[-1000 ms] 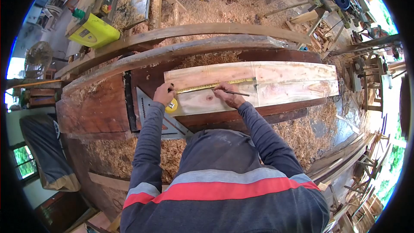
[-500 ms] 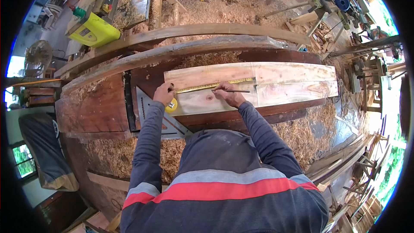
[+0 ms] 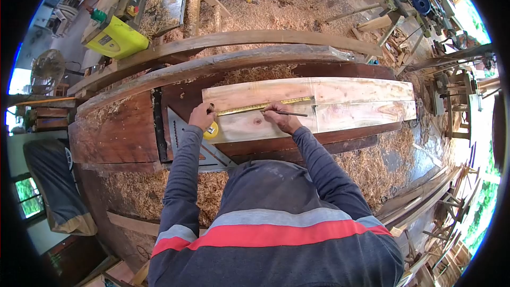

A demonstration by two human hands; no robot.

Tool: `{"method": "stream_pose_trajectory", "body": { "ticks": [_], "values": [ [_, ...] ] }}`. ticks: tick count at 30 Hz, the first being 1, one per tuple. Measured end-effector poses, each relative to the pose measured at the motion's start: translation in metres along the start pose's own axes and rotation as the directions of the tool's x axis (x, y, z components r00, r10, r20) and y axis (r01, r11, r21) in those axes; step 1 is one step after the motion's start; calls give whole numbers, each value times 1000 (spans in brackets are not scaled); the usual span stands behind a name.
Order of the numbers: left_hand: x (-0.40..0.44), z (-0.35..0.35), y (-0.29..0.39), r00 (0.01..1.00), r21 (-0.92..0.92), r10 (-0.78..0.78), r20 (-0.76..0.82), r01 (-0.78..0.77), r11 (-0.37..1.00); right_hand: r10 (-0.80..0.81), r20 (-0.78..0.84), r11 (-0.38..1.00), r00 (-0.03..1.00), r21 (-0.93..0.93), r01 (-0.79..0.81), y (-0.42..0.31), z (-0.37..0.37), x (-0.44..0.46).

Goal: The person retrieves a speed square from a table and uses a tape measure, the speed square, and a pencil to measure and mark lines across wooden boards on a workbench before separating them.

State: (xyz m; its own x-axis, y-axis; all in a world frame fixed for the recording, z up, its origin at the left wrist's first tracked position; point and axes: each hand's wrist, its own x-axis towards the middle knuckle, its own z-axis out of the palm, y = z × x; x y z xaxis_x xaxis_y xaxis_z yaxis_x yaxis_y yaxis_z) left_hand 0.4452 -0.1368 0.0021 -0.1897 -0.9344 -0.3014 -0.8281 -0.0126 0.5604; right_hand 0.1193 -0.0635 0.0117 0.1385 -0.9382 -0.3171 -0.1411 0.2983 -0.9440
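Pale boards (image 3: 366, 91) lie side by side on the dark wooden bench, with a pencil line drawn across them. Along the boards runs the yellow blade of a tape measure (image 3: 211, 131), its round case close under my left hand (image 3: 201, 117). That hand is closed on the tape measure at the boards' left end; a small dark part shows at its fingertips. My right hand (image 3: 283, 119) rests on the nearer board, fingers pinched round a dark pencil (image 3: 296, 114) whose point is by the blade's lower edge. A grey triangular square (image 3: 212, 157) lies partly beneath my left forearm.
Two long timbers (image 3: 239, 56) run along the bench's far side. Beyond them at the upper left stands a lime-green Ryobi machine (image 3: 118, 40). Wood shavings (image 3: 133, 191) cover the floor. Stacked lumber (image 3: 425, 196) lies to the right, and a dark covered object (image 3: 53, 180) stands at left.
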Motion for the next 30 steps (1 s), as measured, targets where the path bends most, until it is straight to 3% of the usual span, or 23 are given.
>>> {"method": "stream_pose_trajectory", "body": {
  "ticks": [4, 10, 14, 26, 28, 29, 30],
  "values": [
    [0, 5, -5, 996, 23, 63, -58, -61, 998, -41, -16, 998, 999, 38, 41, 8, 3, 1],
    [0, 1, -2, 1000, 23, -12, 15, 12, 1000, -1, -6, 998, 1000, 65, 1, 9, 3, 1],
    [1, 4, -5, 997, 5, 57, -44, -57, 998, -10, -8, 997, 1000, 79, 10, 12, 3, 1],
    [3, 6, -9, 998, 14, 60, -35, -60, 998, 5, -4, 1000, 1000, 3, -5, 3, 4, -6],
    [3, 5, -6, 997, 12, 61, -39, -60, 998, -162, -102, 982, 981, -112, 151, 12, 12, -12],
    [3, 4, -5, 999, 14, 44, -23, -43, 999, -294, -155, 934, 943, -255, 249, 15, 16, -21],
    [2, 3, -4, 1000, 15, 24, -8, -24, 1000, -294, -151, 934, 944, -256, 250, 20, 18, -26]
  ]
}}
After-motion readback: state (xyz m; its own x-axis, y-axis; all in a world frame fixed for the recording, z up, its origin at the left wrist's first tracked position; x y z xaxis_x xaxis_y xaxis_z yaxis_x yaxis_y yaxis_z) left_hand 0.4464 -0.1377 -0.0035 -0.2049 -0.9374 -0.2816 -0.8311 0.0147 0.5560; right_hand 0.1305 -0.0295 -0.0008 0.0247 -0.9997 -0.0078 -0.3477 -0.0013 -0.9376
